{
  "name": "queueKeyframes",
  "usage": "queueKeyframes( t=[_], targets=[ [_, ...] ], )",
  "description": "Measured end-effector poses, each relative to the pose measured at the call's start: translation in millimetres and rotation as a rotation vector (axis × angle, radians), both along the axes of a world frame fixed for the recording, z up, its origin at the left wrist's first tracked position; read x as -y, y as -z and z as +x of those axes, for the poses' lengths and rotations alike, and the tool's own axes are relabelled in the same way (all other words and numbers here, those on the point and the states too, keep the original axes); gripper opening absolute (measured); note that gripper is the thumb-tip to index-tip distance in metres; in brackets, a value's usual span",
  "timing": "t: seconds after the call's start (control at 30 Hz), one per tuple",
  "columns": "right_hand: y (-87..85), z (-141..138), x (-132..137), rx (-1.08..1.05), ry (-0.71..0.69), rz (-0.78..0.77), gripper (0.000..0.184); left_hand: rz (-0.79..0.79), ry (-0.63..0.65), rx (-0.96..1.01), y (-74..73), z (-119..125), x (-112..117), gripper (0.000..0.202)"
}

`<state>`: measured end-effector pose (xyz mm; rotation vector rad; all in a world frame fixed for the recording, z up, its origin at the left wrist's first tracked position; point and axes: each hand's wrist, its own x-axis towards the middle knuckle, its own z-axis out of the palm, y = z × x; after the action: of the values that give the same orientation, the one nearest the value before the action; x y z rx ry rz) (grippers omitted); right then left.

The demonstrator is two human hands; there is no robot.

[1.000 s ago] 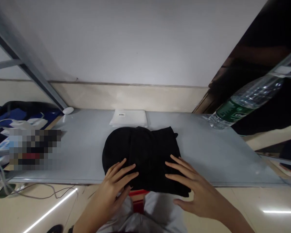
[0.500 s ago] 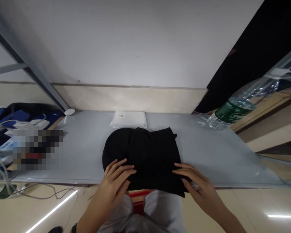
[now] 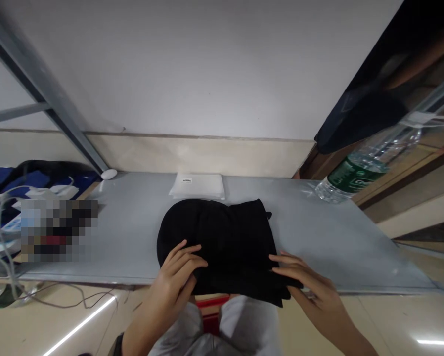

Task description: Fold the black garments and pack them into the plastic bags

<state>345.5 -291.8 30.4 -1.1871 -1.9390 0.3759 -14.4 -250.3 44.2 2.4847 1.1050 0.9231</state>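
Note:
A black cloth item [image 3: 222,237] with a rounded left end lies on the grey table, overhanging its front edge. It may be a cap or a folded garment; the dark fabric hides its details. My left hand [image 3: 179,277] is at its lower left, fingers bent over the cloth and thumb at the near edge, gripping it. At the lower right corner, my right hand [image 3: 307,279] pinches a fold of the fabric between thumb and fingers. Just behind the cloth lies a stack of flat white packets [image 3: 198,186] with a small barcode label.
A green-labelled plastic bottle [image 3: 355,173] stands at the right of the grey table [image 3: 318,237]. White cables and plugs [image 3: 51,192] crowd the left end, beside a blurred-out patch. A metal post [image 3: 73,136] rises at the back left. Someone's arm [image 3: 425,59] shows at upper right.
My right hand has shifted slightly right and down, drawing the cloth's near corner outward. My left hand has barely moved. A person's arm has come into view at upper right.

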Motion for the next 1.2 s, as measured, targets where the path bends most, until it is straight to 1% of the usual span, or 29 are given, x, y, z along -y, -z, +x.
queueKeyframes(
  t=[0.1, 0.17, 0.23, 0.33, 0.43, 0.47, 0.57, 0.67, 0.73, 0.83, 0.9, 0.97, 1.03, 1.07, 1.1, 1.13, 1.2],
  targets=[
    [-2.4, -1.4, 4.8, -0.08, 0.052, -0.061, 0.031, -0.031, -0.035, 0.06, -2.2, -0.2, 5.2, 0.037],
    [-0.9, -2.9, 4.6, -0.114, 0.133, -0.14, 0.026, -0.083, -0.069, 0.095, -1.5, 1.4, 4.5, 0.032],
    [0.2, -4.4, -2.1, -0.133, 0.224, -0.205, 0.024, -0.153, -0.094, 0.143, -1.7, 6.1, -2.0, 0.027],
    [-3.4, -6.9, -28.2, -0.139, 0.295, -0.211, 0.028, -0.232, -0.147, 0.23, -5.7, 18.9, -23.8, 0.022],
    [-9.7, -9.4, -70.3, -0.14, 0.375, -0.177, 0.034, -0.27, -0.237, 0.271, -9.6, 34.3, -55.4, 0.02],
    [-10.8, -10.1, -85.5, -0.143, 0.367, -0.173, 0.036, -0.28, -0.261, 0.26, -9.7, 39.0, -66.4, 0.019],
    [-8.8, -11.4, -125.6, -0.064, 0.342, -0.217, 0.038, -0.261, -0.344, 0.158, -6.7, 50.4, -94.3, 0.019],
    [-0.9, -12.7, -148.7, 0.124, 0.367, -0.245, 0.035, -0.251, -0.419, 0.014, -3.1, 58.4, -109.0, 0.024],
    [5.1, -14.3, -154.2, 0.254, 0.4, -0.261, 0.034, -0.269, -0.466, -0.099, -2.8, 63.4, -111.6, 0.027],
    [10.8, -17.6, -153.2, 0.407, 0.469, -0.289, 0.035, -0.283, -0.57, -0.293, -5.9, 70.5, -110.7, 0.03],
    [10.2, -19.8, -149.3, 0.497, 0.522, -0.313, 0.038, -0.28, -0.637, -0.406, -9.1, 73.5, -109.3, 0.033],
    [5.7, -22.3, -142.9, 0.562, 0.572, -0.302, 0.04, -0.233, -0.677, -0.449, -12.5, 73.8, -106.6, 0.035],
    [-1.9, -26.0, -132.7, 0.573, 0.6, -0.197, 0.04, -0.1, -0.666, -0.401, -15.9, 71.3, -101.5, 0.035],
    [-6.0, -28.8, -126.0, 0.555, 0.598, -0.11, 0.041, -0.011, -0.626, -0.355, -17.4, 69.2, -98.1, 0.036],
    [-9.7, -32.1, -118.6, 0.524, 0.572, -0.013, 0.042, 0.075, -0.556, -0.307, -18.7, 66.9, -94.4, 0.038],
    [-12.5, -35.8, -110.8, 0.487, 0.518, 0.075, 0.043, 0.142, -0.457, -0.271, -19.6, 64.5, -90.8, 0.041],
    [-13.4, -43.0, -96.1, 0.437, 0.338, 0.174, 0.047, 0.197, -0.205, -0.263, -19.0, 59.3, -85.4, 0.049]
  ],
)
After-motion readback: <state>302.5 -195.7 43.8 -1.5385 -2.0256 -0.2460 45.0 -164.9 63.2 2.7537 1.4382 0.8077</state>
